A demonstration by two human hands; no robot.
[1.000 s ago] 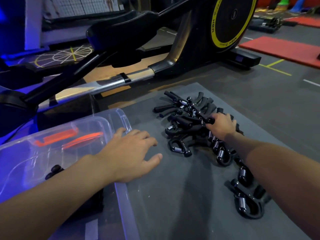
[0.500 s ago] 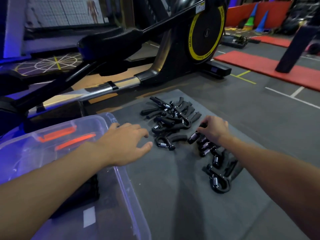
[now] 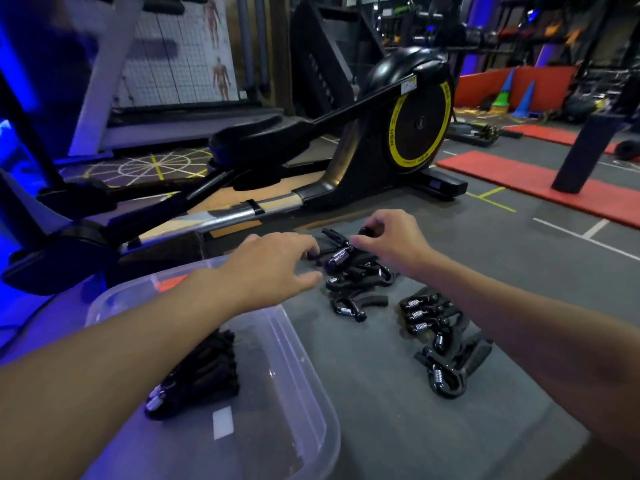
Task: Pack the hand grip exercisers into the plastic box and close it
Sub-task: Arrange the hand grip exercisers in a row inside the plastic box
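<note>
Meanwhile, the right hand (image 3: 391,240) pinches a hand grip exerciser (image 3: 341,256) atop the pile (image 3: 360,282) on the grey mat (image 3: 381,420), left hand (image 3: 273,265) spread beside it, plastic box (image 3: 304,362) nearby. Likely stiff, tangle-prone; foam handles (image 3: 372,301) offer surest hold.

My head-worn wide camera faces forward and down, close over my left hand (image 3: 273,268), right hand (image 3: 391,242) and the tabletop (image 3: 381,420).

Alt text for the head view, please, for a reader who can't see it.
Both hands reach into a pile of black hand grip exercisers on a grey mat: the right hand pinches one on top, the left hand reaches its left side. A clear plastic box at left holds a few more; another row lies nearer, at right.
</note>
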